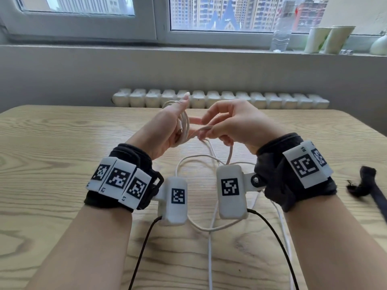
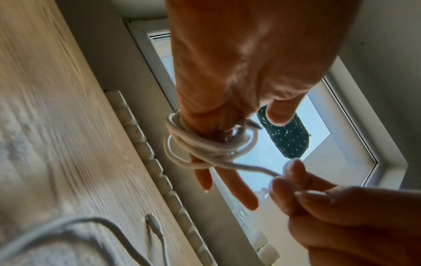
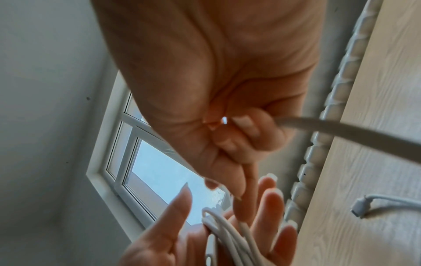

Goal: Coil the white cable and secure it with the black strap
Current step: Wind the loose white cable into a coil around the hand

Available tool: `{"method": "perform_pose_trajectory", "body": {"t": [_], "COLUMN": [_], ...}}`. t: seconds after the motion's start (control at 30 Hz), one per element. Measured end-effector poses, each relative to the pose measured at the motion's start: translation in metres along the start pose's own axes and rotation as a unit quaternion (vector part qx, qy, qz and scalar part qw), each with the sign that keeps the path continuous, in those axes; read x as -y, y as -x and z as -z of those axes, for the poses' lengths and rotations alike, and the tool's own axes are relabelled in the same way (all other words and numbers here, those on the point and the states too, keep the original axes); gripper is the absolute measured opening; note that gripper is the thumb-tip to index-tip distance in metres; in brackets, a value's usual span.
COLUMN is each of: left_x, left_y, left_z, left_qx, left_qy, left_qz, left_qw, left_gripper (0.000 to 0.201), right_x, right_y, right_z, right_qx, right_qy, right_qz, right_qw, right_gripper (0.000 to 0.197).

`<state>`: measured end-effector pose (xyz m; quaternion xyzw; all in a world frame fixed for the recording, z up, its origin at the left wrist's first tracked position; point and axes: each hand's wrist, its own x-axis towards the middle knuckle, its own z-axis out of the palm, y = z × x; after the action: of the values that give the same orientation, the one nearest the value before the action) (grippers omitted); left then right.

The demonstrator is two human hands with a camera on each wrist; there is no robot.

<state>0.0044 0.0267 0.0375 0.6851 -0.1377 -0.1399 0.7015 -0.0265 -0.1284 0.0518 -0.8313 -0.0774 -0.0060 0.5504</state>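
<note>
The white cable [image 1: 185, 124] is wound in several loops round the straight fingers of my left hand [image 1: 167, 130], raised above the wooden table [image 1: 62, 143]; the thumb stands apart from the loops [image 3: 227, 234]. My right hand [image 1: 209, 130] pinches the running strand [image 2: 257, 169] just right of the coil [image 2: 205, 149]. The remaining cable [image 1: 210, 248] trails loose over the table toward me, and one connector end [image 2: 154, 223] lies flat on the wood. The black strap [image 1: 366, 183] lies on the table at the right, beyond my right wrist, with neither hand touching it.
A white radiator [image 1: 219, 100] runs behind the table's far edge. On the windowsill stand a clear bottle [image 1: 280, 36] and paper cups [image 1: 328, 38]. Black wires [image 1: 142, 248] hang from the wrist cameras over the near table.
</note>
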Motion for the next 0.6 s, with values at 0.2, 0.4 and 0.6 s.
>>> {"method": "perform_pose_trajectory", "body": {"t": [0.2, 0.4, 0.6], "left_x": [0.005, 0.007, 0.006], "left_y": [-0.001, -0.005, -0.013], "left_z": [0.007, 0.013, 0.022], "left_qx": [0.087, 0.039, 0.038], "left_qy": [-0.149, -0.005, 0.288], "left_qz": [-0.019, -0.038, 0.0], "left_qw": [0.985, 0.998, 0.957], "left_gripper": [0.035, 0.024, 0.038], "right_x": [-0.002, -0.008, -0.016], "right_y": [-0.001, -0.002, -0.003], "right_z": [0.007, 0.019, 0.019], "right_qx": [-0.09, -0.175, -0.137], "right_qy": [-0.062, -0.093, -0.137], "right_qz": [0.001, -0.004, -0.031], "right_qw": [0.994, 0.98, 0.981], "right_gripper": [0.03, 0.02, 0.009]}}
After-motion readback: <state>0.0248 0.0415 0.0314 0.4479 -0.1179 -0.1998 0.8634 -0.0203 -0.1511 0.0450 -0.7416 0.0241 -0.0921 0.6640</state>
